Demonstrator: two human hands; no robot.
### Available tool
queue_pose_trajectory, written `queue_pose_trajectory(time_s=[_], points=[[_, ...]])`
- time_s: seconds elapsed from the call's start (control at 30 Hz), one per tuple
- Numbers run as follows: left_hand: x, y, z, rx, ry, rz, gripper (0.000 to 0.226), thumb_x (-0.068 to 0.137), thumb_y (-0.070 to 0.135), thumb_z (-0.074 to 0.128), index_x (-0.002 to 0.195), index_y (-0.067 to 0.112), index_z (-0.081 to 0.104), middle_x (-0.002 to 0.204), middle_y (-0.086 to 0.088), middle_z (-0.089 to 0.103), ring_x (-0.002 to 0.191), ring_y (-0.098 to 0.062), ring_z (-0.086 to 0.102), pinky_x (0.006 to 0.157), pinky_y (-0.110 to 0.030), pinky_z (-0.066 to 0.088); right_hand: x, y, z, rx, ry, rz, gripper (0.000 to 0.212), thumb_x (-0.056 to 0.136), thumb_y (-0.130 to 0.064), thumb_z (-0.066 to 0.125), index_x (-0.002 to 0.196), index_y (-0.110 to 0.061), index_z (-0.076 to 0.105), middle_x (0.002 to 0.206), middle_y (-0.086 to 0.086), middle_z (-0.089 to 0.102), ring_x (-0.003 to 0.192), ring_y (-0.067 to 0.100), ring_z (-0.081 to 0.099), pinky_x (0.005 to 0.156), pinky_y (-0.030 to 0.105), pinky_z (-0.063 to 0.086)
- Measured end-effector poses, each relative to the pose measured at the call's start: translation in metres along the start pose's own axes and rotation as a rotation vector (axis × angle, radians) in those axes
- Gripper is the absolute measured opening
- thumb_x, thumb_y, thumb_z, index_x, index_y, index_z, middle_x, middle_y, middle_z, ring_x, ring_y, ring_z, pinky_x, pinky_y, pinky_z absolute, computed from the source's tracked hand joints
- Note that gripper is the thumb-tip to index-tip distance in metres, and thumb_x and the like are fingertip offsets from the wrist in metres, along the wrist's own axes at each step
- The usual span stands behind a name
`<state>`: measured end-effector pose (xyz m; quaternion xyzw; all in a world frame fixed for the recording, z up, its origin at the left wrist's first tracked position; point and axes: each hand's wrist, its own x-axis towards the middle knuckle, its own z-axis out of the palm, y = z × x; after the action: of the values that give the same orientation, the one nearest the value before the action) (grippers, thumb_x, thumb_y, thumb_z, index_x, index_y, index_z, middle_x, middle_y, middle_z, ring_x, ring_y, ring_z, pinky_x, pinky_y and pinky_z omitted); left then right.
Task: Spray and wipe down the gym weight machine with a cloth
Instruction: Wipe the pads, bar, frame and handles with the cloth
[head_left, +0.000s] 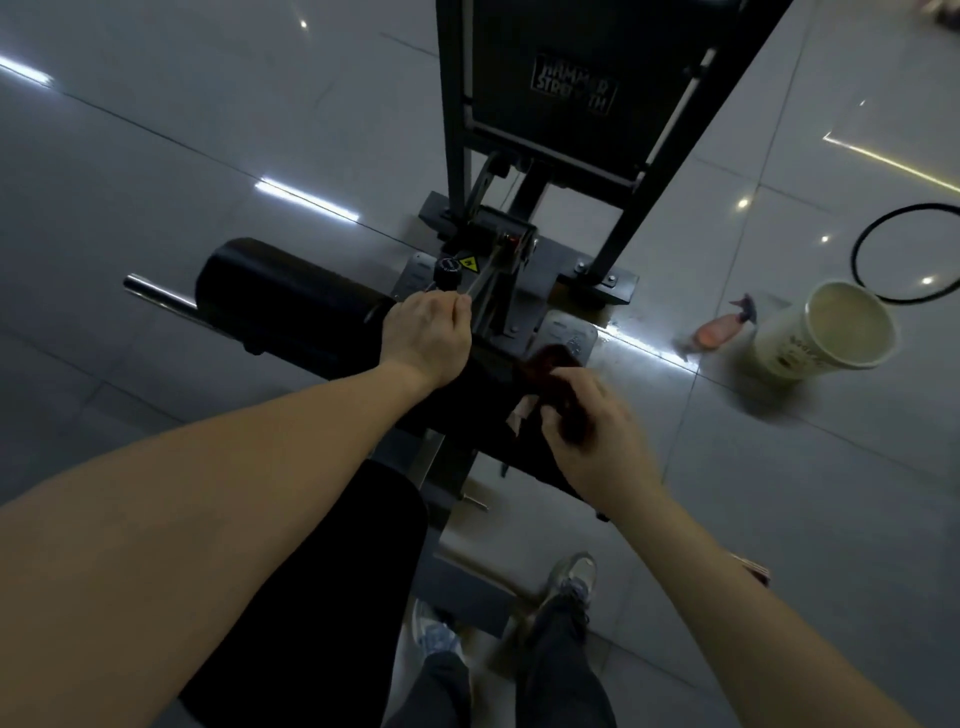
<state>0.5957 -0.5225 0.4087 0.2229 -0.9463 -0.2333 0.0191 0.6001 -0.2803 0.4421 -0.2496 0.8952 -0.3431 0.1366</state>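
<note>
Our left forearm (218, 493) fills the near foreground and reaches forward to the weight machine (571, 88), which stands straight ahead of us and below. The cloth (553, 366), dark red, is bunched in our right hand (597, 436). The fingers are curled tightly round it, just right of the machine's central arm.

Our left hand (426, 338) sits on the inner end of the black roller pad (291, 296), just below the adjustment knob (448, 270). Its fingers are bent over the far edge, and we cannot tell whether they close on anything.

The pad's long axis runs crosswise, out to our left and away from both hands. The left hand is touching it, but the cloth hand is on the far side. To wipe the pad, we judge the cloth must cross leftward past the bracing hand and then travel along that axis.

Further right, the spray bottle (719, 330) lies on the tiled floor (156, 130), just beside a pale tub (826, 332). Neither hand is near it. A black ring (862, 234) lies beyond the tub.
</note>
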Motion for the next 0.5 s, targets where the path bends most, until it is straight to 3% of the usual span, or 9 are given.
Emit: queue_pose_trajectory(time_s=[0.07,0.17,0.27,0.33,0.4,0.5], points=[[0.001,0.004,-0.006,0.049,-0.045,-0.012,0.043,0.108,0.035,0.032,0.077,0.018,0.056,0.081,-0.001,0.057,0.08,-0.022,0.052,0.071,-0.036,0.036,-0.003,0.0,0.011,-0.095,0.125,0.067,0.037,0.09,-0.037,0.066,0.123,-0.021,0.058,0.117,0.001,0.063,0.099,0.018,0.055,0.086,0.031,0.047],[0.002,0.009,-0.012,0.076,-0.091,-0.025,0.049,0.109,0.042,0.029,0.082,0.016,0.061,0.082,-0.001,0.056,0.08,-0.021,0.052,0.073,-0.036,0.041,0.017,-0.011,0.019,-0.16,0.199,0.136,0.035,0.09,-0.046,0.052,0.105,-0.016,0.063,0.098,0.004,0.066,0.09,0.025,0.06,0.075,0.03,0.043],[-0.016,-0.004,-0.011,-0.08,-0.055,0.026,0.046,0.109,0.037,0.033,0.085,0.011,0.062,0.082,-0.003,0.057,0.084,-0.025,0.057,0.077,-0.04,0.046,0.035,-0.01,0.017,-0.195,0.155,0.236,0.039,0.091,-0.045,0.043,0.096,-0.014,0.065,0.093,0.008,0.07,0.087,0.031,0.063,0.07,0.033,0.045],[-0.038,-0.021,-0.006,-0.143,0.02,0.135,0.037,0.107,0.032,0.037,0.103,0.01,0.066,0.095,-0.005,0.064,0.091,-0.025,0.059,0.084,-0.043,0.048,0.042,-0.007,0.013,-0.207,0.114,0.304,0.031,0.096,-0.04,0.046,0.091,-0.013,0.061,0.088,0.01,0.069,0.086,0.034,0.064,0.068,0.033,0.042],[-0.055,-0.029,-0.003,-0.117,0.034,0.199,0.038,0.106,0.033,0.036,0.123,0.011,0.062,0.115,-0.004,0.066,0.105,-0.022,0.059,0.093,-0.036,0.044,0.052,-0.006,0.01,-0.182,0.051,0.401,0.026,0.098,-0.037,0.048,0.085,-0.015,0.055,0.082,0.01,0.061,0.086,0.036,0.062,0.069,0.034,0.039],[-0.057,-0.022,0.003,-0.106,0.042,0.167,0.042,0.105,0.035,0.034,0.128,0.013,0.061,0.125,-0.002,0.065,0.119,-0.02,0.055,0.101,-0.035,0.035,0.073,0.0,0.008,-0.119,-0.049,0.55,0.026,0.097,-0.04,0.05,0.091,-0.015,0.055,0.097,0.014,0.065,0.094,0.037,0.061,0.08,0.039,0.048]])
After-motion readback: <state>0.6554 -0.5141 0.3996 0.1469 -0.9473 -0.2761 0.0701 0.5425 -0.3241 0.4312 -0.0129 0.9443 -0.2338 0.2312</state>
